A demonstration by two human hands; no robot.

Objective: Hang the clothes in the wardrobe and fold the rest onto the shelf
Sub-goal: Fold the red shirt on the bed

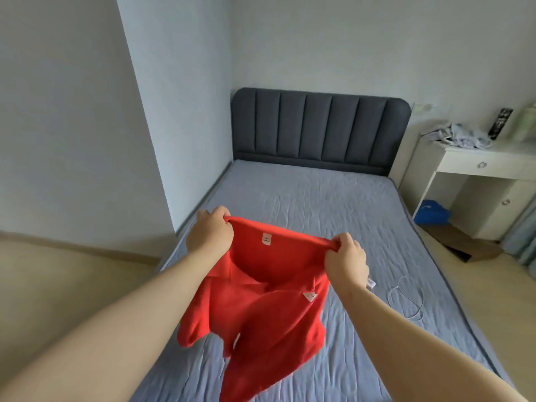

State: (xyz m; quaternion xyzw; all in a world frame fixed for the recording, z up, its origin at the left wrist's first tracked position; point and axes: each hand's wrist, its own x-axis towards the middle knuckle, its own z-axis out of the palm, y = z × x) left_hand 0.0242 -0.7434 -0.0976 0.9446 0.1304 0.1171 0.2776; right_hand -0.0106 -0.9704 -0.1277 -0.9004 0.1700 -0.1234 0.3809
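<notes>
Red sweatshirt [261, 309] shaken out mid-frame over the bed [333, 204]

Left hand [210, 232] and right hand [345, 256] both fisted on its hem; looks like folding next, so lay it flat.

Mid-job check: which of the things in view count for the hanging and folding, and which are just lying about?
For the job:
- red garment, held up over the bed by the left hand and right hand, each grip on its top edge
- crumpled pale clothes on the white desk, probably

Lying about:
- white cable
- blue bag
- dark box
</notes>
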